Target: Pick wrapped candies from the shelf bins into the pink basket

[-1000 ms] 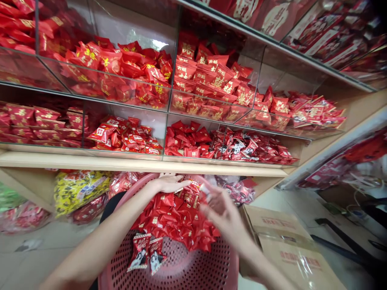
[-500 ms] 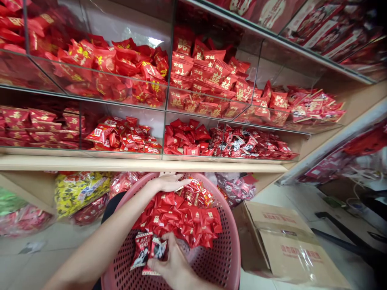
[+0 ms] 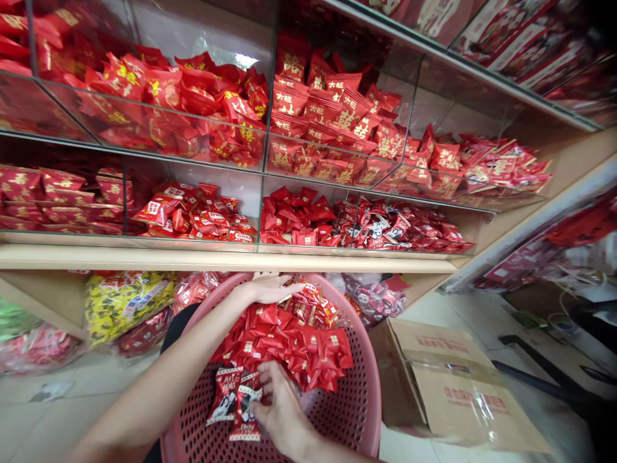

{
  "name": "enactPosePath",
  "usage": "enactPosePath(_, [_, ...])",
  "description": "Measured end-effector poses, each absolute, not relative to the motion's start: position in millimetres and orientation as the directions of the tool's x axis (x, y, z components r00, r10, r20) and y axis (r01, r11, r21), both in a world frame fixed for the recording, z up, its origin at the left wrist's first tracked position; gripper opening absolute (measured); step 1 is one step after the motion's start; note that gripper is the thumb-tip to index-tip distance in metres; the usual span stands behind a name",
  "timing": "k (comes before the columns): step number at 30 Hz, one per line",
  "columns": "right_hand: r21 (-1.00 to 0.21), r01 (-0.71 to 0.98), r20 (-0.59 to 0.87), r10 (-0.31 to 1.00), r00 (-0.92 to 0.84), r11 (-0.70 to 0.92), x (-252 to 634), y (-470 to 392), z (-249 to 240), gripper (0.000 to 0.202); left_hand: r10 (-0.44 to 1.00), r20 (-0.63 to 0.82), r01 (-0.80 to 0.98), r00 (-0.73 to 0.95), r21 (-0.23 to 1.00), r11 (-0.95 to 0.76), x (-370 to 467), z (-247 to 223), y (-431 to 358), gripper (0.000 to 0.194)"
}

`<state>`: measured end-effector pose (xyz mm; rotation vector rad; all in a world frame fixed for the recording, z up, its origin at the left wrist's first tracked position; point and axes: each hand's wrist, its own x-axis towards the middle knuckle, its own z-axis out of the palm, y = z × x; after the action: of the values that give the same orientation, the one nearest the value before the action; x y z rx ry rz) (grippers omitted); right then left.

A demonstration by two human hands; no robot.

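A pink perforated plastic basket (image 3: 364, 411) holds a heap of small red candy packets (image 3: 289, 341), with orange-red ones (image 3: 325, 308) at its far side. Stretched out at the basket's far rim, my left hand (image 3: 267, 288) lies with fingers extended over the back of the heap; what is under its palm is hidden. In the near part, two red packets with black-and-white print lie side by side, a left packet (image 3: 225, 395) and a right packet (image 3: 247, 408). My right hand (image 3: 284, 408) is beside the right packet, fingers apart, thumb at that packet's edge.
Glass-fronted shelves (image 3: 173, 122) full of red candy packets rise behind the basket. A cardboard box (image 3: 453, 386) stands on the floor at right. Under the shelf are a yellow bag (image 3: 128, 305) and other plastic bags (image 3: 376, 299). Black chair-like legs (image 3: 540, 370) reach in from the right.
My right hand has let go of the right printed packet and drawn slightly to the right. That packet now lies beside the other. My left hand stays at the far rim.
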<state>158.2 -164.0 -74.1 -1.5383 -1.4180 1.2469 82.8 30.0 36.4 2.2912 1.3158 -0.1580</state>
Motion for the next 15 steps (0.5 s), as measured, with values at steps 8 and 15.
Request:
enactPosePath(8, [-0.874, 0.485, -0.065, 0.989, -0.135, 0.009, 181.0, -164.2, -51.9, 0.037, 0.780, -0.329, 0.832, 0.533, 0.373, -0.411, 81.5, 36.6, 30.0, 0.089])
enactPosePath(15, [-0.614, 0.692, 0.463, 0.884, -0.072, 0.378, 267.8, -100.1, 61.3, 0.014, 0.781, -0.318, 0.828, 0.537, 0.379, -0.414, 81.7, 33.7, 31.8, 0.094])
